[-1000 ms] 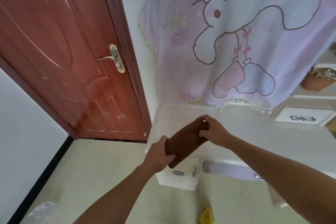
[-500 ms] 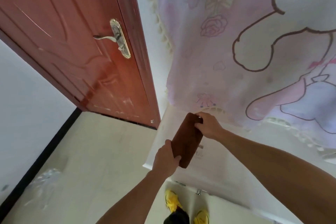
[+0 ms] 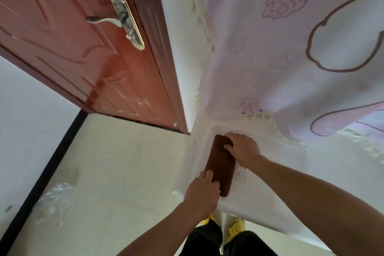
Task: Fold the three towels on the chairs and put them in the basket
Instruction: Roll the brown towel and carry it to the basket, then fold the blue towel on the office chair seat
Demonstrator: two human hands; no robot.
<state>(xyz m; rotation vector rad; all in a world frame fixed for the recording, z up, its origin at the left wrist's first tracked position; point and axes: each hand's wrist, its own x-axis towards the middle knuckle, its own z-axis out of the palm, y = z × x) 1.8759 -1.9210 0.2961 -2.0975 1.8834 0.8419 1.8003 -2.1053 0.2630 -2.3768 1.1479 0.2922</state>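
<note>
Head view looks down on a folded brown towel held lengthwise between our two hands. It lies within the left side of the white basket, along the left wall, and runs from near the far-left corner toward the near-left corner. We cannot tell whether it already rests on the basket's bottom.

Our left hand grasps the near end, with its fingers curled over the towel's left edge. Our right hand grasps the far end, wrapped over the top of the bundle.

We judge the towel to be soft, light and limp, with a plush pile that should not slip against skin, and nothing about it is fragile. The weak point is the fold, which looks likely to sag or fall open if only one end is carried. The two short ends seem the right places to hold, pinching all the layers together and keeping the bundle level until it lies flat.

A pink cartoon-print cloth hangs over the basket's far edge, and a red-brown door stands to the left.
</note>
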